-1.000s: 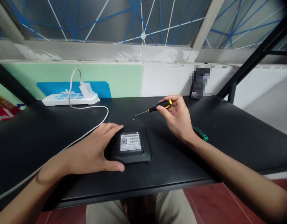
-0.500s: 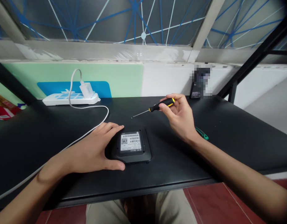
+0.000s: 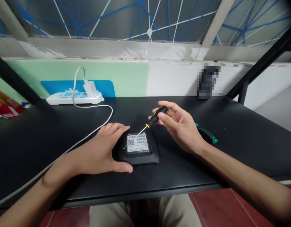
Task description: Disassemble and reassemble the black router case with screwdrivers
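Observation:
A flat black device (image 3: pixel 155 154) lies on the dark table with a white printed label (image 3: pixel 143 147) facing up. My left hand (image 3: pixel 105 151) curves around its left side, thumb along the front edge and fingers toward the back corner. In my right hand (image 3: pixel 178 123) is a screwdriver (image 3: pixel 157 116) with a black and yellow handle, held tilted. Its metal shaft crosses over the label, and the tip is at the device's left side. Something tiny shows at the tip, too small to name. Beside my right wrist lies a green and black handled tool (image 3: pixel 208 135), partly hidden.
A white power strip (image 3: pixel 65 98) with a plugged-in charger (image 3: pixel 90 89) stands at the back left. Its white cable (image 3: pixel 88 134) runs forward past my left arm. A pixelated dark object (image 3: pixel 208 82) leans on the wall, and a red packet (image 3: pixel 8 105) sits far left.
The screwdriver has come down and left, from behind the device to its left side, and tilts more steeply. My left hand stays around the device. The view has shifted slightly.

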`<move>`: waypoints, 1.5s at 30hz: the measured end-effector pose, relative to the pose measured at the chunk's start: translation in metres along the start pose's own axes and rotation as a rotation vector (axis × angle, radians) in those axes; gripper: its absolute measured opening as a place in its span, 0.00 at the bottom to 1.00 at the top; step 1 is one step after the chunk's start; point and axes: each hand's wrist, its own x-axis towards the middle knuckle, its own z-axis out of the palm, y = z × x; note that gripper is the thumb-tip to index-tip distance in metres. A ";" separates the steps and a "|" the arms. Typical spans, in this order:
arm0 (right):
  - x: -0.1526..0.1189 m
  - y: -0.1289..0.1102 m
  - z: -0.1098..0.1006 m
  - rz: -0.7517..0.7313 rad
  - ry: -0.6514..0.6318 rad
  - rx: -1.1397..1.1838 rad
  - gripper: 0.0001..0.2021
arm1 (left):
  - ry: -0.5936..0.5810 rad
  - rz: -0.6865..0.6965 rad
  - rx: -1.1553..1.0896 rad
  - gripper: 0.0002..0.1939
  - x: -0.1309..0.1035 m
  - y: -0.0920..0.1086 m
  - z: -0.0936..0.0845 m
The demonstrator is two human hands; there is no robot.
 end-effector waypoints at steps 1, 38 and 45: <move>0.000 0.001 0.000 0.003 -0.007 0.000 0.19 | 0.002 -0.001 0.001 0.51 0.000 0.001 0.000; -0.010 -0.009 0.002 -0.271 -0.049 -0.288 0.18 | -0.018 -0.014 0.016 0.53 -0.001 -0.001 0.001; 0.001 -0.006 -0.006 -0.327 0.105 -0.269 0.19 | -0.020 -0.015 0.009 0.53 -0.002 -0.003 0.001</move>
